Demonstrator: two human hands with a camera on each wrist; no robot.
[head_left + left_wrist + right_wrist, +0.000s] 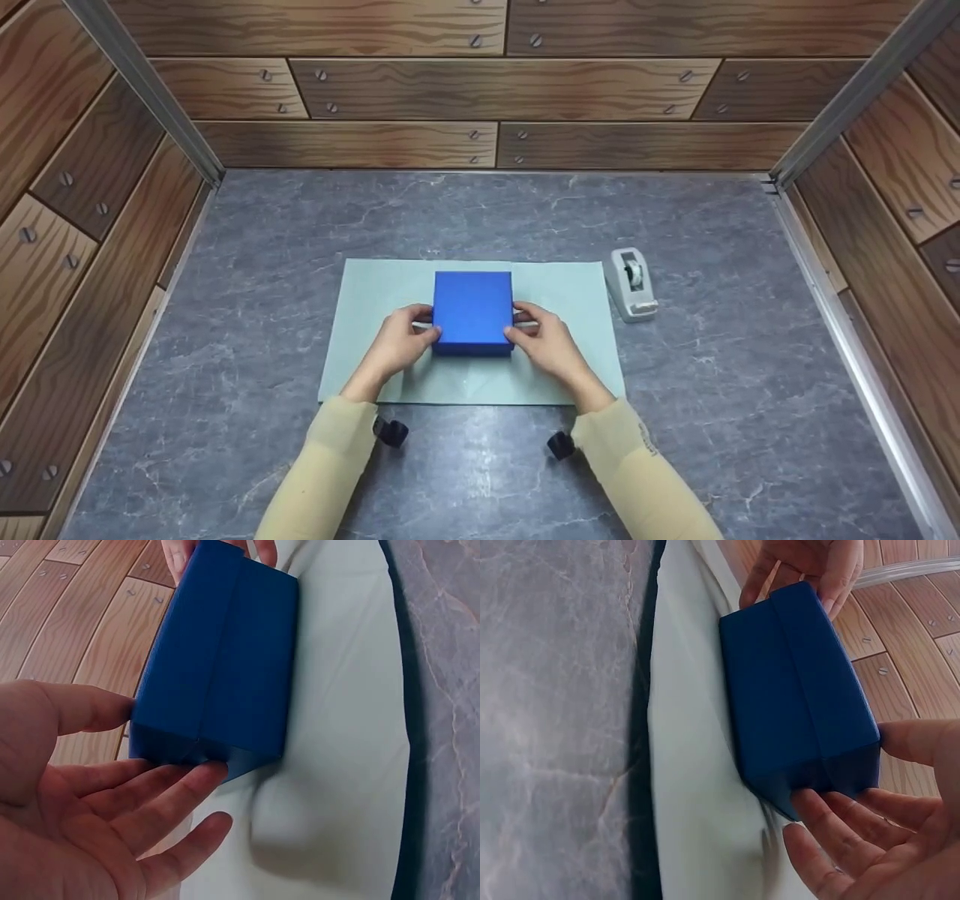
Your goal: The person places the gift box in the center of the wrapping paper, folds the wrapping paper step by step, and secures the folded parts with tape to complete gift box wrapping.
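Note:
A blue lidded box [473, 307] sits over the middle of a pale green sheet of paper [375, 300]. My left hand [405, 341] holds the box by its left side, thumb at the near top corner and fingers along the side wall. On the opposite side my right hand [546, 341] grips it in the same way. In the left wrist view, the lid's seam runs along the near wall of the box [217, 667]. From the right wrist view, my fingertips [808, 802] press the end wall of the box [795, 690].
Just right of the paper stands a white tape dispenser [634, 285] with a roll in it. Under everything lies a grey marbled tabletop [472, 465]. Wood-patterned panels [495, 90] wall in the back and both sides.

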